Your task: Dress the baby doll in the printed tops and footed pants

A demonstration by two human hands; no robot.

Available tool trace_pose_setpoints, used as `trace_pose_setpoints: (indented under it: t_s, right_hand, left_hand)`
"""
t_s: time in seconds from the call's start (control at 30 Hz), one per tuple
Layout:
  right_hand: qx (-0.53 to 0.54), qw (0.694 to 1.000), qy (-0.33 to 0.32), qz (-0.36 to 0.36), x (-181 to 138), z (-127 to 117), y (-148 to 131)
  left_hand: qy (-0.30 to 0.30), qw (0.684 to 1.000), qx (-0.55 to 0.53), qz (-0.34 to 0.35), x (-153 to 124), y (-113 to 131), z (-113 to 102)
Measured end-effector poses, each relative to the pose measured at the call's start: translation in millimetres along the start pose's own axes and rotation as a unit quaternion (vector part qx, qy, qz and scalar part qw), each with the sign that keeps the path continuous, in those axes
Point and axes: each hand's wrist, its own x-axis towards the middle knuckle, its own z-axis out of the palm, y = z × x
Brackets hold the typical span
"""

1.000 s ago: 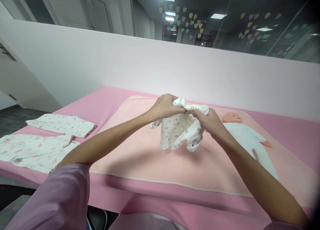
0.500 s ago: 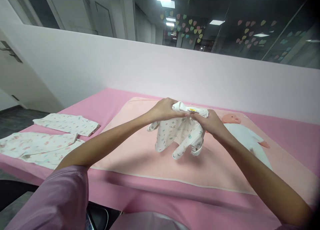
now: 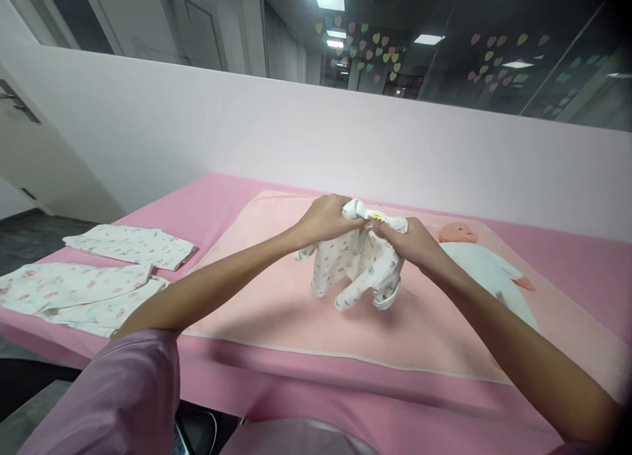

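Observation:
A small white baby shirt [image 3: 368, 267] with a fine coloured print hangs above the peach mat [image 3: 276, 297]. Its upper edge, where a yellow label shows, is gathered between my two hands. My left hand [image 3: 330, 219] grips the left part of that edge, fingers mostly hidden behind the cloth. On the other side my right hand [image 3: 409, 240] pinches the edge with the thumb pointing inward. The sleeves and lower part dangle loosely, casting a shadow on the mat.
Folded printed baby clothes [image 3: 131, 244] and another printed garment [image 3: 74, 287] lie at the left end of the pink-covered table [image 3: 222, 195]. A doll with a pale body [image 3: 486, 270] lies on the mat at the right. Behind the table stands a white wall [image 3: 296, 132] with glass above.
The shirt's gathered edge tilts slightly more, and its hanging sleeves have swung a little. Both hands have moved only slightly and keep hold of the cloth.

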Motion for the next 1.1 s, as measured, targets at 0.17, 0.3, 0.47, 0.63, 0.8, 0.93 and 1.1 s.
trace_pose_setpoints:
  t_s: [0.17, 0.3, 0.47, 0.63, 0.8, 0.93, 1.1]
  right_hand:
    - [0.031, 0.999, 0.010, 0.006, 4, 6, 3]
    - [0.071, 0.997, -0.013, -0.036, 5, 8, 5]
    - [0.102, 0.976, -0.119, -0.151, 2, 8, 3]
    - [0.133, 0.958, -0.151, -0.206, 1, 9, 5]
    - [0.172, 0.958, -0.108, -0.202, 1, 12, 5]
    - [0.187, 0.952, -0.036, -0.241, 0, 17, 3]
    - [0.196, 0.948, -0.022, -0.252, -7, 16, -1]
  left_hand:
    - [-0.007, 1.000, -0.015, -0.006, 0, 3, 3]
    - [-0.026, 0.995, -0.093, -0.027, -2, 9, 3]
    - [-0.049, 0.982, -0.183, -0.001, -5, 6, 0]
    - [-0.044, 0.969, -0.230, 0.077, -6, -11, -4]
    - [-0.015, 0.957, -0.243, 0.159, -4, -21, -5]
    - [0.014, 0.951, -0.246, 0.189, -3, -21, -8]
    - [0.014, 0.950, -0.245, 0.195, -3, -13, -21]
